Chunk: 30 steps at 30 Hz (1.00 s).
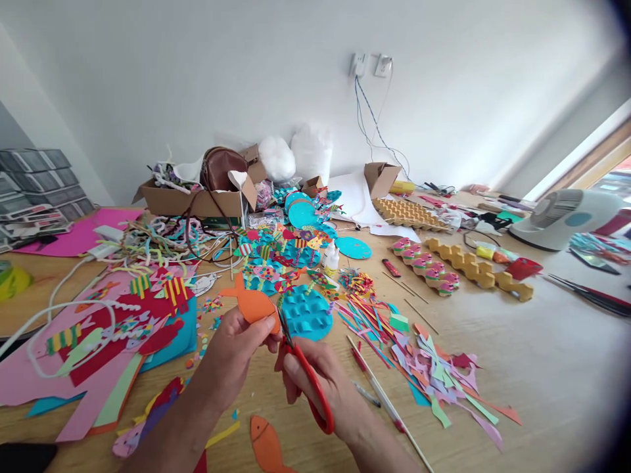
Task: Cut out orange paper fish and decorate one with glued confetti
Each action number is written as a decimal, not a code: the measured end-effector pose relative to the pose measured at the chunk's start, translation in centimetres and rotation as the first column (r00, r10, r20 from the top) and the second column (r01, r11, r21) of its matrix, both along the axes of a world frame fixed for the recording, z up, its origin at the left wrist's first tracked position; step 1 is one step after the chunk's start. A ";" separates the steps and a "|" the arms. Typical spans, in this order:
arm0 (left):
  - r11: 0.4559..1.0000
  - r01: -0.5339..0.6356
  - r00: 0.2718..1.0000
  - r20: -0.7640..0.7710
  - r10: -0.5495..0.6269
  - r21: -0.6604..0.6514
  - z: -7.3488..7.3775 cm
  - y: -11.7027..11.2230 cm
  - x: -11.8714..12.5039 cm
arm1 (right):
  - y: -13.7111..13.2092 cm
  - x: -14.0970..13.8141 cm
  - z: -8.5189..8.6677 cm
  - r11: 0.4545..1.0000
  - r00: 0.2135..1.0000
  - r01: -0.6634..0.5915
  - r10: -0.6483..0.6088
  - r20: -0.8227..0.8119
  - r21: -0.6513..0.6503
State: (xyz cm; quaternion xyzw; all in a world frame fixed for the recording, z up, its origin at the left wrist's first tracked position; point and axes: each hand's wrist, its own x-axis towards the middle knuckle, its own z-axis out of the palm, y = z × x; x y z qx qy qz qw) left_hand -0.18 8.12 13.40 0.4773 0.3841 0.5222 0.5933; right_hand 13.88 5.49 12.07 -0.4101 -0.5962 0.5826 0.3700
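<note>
Between the thumb and fingers of my left hand (241, 341) is an orange paper fish (254, 303), held up above the table. My right hand (315, 374) grips red-handled scissors (315, 394), whose dark blades point up and meet the right edge of the fish. Fingers partly cover the scissor handles. A second orange paper fish (266, 443), with a drawn eye and line, lies on the table below my hands. Just behind the scissors sits a round blue bumpy disc (305, 312).
Paper scraps (438, 368) and thin strips spread to the right, near a white rod (384, 394). Coloured paper sheets (44, 374) lie left. Farther back are a white glue bottle (330, 258), egg-carton strips (461, 266), a cardboard box (197, 202) and a white fan (552, 220).
</note>
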 end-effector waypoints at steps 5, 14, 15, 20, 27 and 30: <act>0.998 0.029 0.999 -0.023 -0.030 -0.047 -0.1 0.0 0.1 | -0.2 0.1 -0.8 0.999 0.998 -0.017 0.016 -0.054 -0.027; 0.999 -0.023 0.968 -0.249 0.032 0.041 -1.0 0.0 0.1 | 0.8 -0.3 -0.9 0.950 0.866 0.278 -0.313 -0.390 -0.144; 0.998 -0.016 0.964 -0.266 0.032 0.060 -1.0 0.1 0.1 | 0.9 -0.4 -0.6 0.946 0.855 0.281 -0.323 -0.405 -0.161; 0.998 -0.015 0.958 -0.286 0.033 0.065 -1.0 0.1 0.4 | 1.4 -0.9 -0.2 0.949 0.837 0.257 -0.314 -0.448 -0.185; 0.998 -0.038 0.960 -0.274 0.052 0.055 -1.3 -0.2 0.5 | 1.5 -1.2 -0.5 0.949 0.849 0.265 -0.313 -0.427 -0.169; 0.996 -0.061 0.969 -0.235 0.074 0.061 -1.4 -0.3 0.2 | 1.0 -0.9 -0.4 0.970 0.906 0.200 -0.238 -0.351 -0.140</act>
